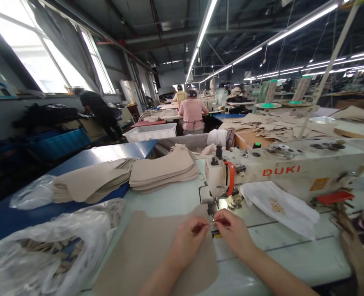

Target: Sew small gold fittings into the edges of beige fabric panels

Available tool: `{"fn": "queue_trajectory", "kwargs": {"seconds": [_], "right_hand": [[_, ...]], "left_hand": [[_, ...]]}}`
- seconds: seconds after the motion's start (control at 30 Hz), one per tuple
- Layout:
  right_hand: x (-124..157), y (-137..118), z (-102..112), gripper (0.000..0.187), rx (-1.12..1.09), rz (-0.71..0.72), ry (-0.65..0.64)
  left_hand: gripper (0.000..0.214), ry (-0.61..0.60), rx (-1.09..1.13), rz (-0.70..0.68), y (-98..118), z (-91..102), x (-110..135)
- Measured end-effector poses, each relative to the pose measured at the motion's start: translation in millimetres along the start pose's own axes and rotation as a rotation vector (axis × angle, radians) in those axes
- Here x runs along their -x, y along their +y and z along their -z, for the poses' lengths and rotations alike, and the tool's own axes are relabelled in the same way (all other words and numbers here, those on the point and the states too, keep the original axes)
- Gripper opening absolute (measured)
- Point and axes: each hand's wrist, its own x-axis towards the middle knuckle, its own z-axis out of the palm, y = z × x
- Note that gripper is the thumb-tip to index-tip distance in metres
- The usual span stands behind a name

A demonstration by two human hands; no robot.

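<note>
Head view: your left hand (186,238) and right hand (234,232), lower centre.
Fingers (223,214): both pinching one tiny piece (212,223), too small to identify.
Cloth (148,246): bottom centre, beneath your left hand.

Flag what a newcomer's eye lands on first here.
Probably the white DUKI sewing machine, red-lettered, across the right side. Just in front of its needle end, the left hand and right hand come close together, fingertips pinched, beside a flat beige panel. Farther back, left of the machine, sit two stacks of beige pieces.
</note>
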Motion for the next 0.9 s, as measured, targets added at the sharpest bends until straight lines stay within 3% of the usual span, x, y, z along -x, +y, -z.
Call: {"fn": "queue_trajectory", "kwargs": {"seconds": [0.5,0.77,0.9], "right_hand": [[4.6,-0.3,-7.1,0.007,-0.118,-0.040,0.007],[4.3,-0.3,-8.9,0.010,0.057,0.031,0.094],[4.1,-0.1,-8.0,0.016,0.011,0.009,0.094]], "left_hand": [[0.015,0.047,-0.019,0.029,-8.1,-5.1,-0.8],[0.017,-0.072,-0.031,-0.020,-3.2,-2.7,1.8],[0.018,-0.075,-0.026,-0.035,1.1,-0.2,1.8]]}}
